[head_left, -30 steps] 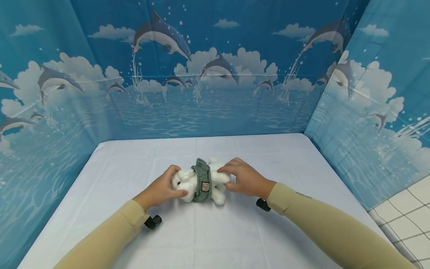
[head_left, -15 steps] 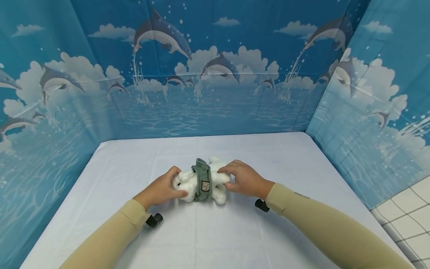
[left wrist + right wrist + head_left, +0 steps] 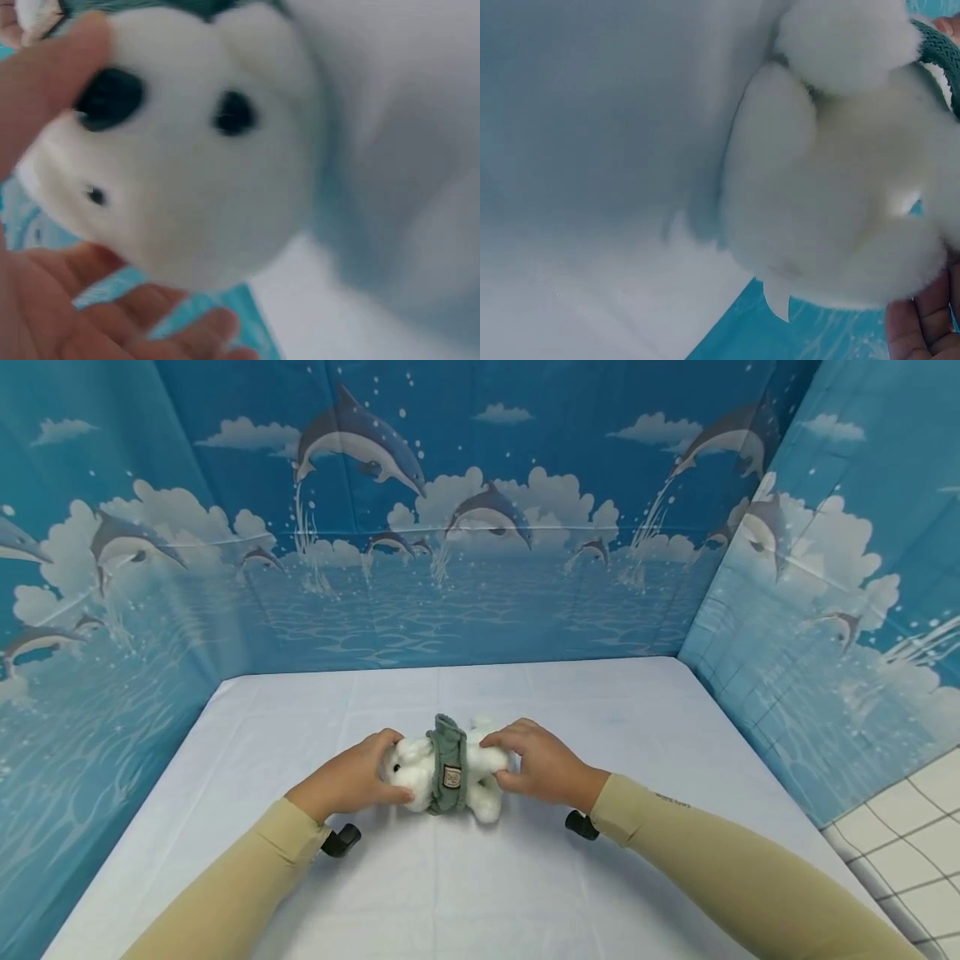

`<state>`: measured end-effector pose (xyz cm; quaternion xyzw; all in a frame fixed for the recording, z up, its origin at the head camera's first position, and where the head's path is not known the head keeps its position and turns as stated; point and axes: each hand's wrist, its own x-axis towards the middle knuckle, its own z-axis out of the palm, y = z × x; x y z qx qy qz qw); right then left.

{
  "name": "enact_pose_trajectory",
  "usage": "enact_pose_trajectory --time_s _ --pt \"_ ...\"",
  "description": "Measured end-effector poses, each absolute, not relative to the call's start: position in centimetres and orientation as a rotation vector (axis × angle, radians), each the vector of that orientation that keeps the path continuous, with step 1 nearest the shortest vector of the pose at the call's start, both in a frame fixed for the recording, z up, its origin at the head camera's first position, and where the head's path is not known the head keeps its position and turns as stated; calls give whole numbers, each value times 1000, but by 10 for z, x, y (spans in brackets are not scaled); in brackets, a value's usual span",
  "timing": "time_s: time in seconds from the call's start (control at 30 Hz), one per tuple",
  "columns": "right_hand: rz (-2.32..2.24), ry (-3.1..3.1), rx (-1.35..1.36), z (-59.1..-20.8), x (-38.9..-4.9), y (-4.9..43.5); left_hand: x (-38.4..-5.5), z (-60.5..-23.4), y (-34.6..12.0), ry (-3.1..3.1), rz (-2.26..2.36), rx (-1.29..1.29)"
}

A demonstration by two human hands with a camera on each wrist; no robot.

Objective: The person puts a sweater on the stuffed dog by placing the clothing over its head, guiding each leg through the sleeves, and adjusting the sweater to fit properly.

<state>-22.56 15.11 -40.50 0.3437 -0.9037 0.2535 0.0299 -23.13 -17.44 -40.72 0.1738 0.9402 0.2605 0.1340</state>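
Blue curtains (image 3: 480, 602) printed with dolphins and clouds stand along the back and both sides; pale tiles (image 3: 911, 852) show at lower right of the head view. Table (image 3: 510, 885) under white cloth, filling the lower middle.

Item: plush toy (image 3: 421, 777), count 1, white. Position: centre of the head view, slightly below mid-height, turned sideways, head toward the left of the frame, legs toward the right. On the cloth or just above it: cannot tell.

Left hand (image 3: 358, 778): grip moderately wide, spanning the toy's head. Left wrist view: thumb against the muzzle, beside the nose (image 3: 111, 99); fingers apart along the opposite edge of the head, partly behind it.

Right hand (image 3: 546, 766): narrower grip, thumb and fingers about a leg (image 3: 489, 757) at the toy's right end. Right wrist view: only some fingers show, at lower right, against white plush.

Counts: hands, 2, both on the same toy; grey-green garment (image 3: 444, 747) round the toy's middle, 1; patch (image 3: 452, 776) on it, 1; black nose, 1; dark eyes (image 3: 235, 114), 2; tan sleeves (image 3: 705, 843), 2; black wrist devices (image 3: 341, 841), 2.
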Motion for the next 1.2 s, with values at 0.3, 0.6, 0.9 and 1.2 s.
enact_pose_trajectory --time_s 0.3,0.6,0.9,1.2 --pt "774 -2773 1061 -402 -222 150 -208 -370 -130 3091 729 850" --pt "751 -2767 1082 -401 -221 150 -207 -385 -103 3252 379 1027" --pt "752 -2783 1079 -403 -221 149 -209 -405 -102 3256 348 852" --pt "763 -2795 1082 -409 -221 150 -208 -419 -103 3239 427 784"
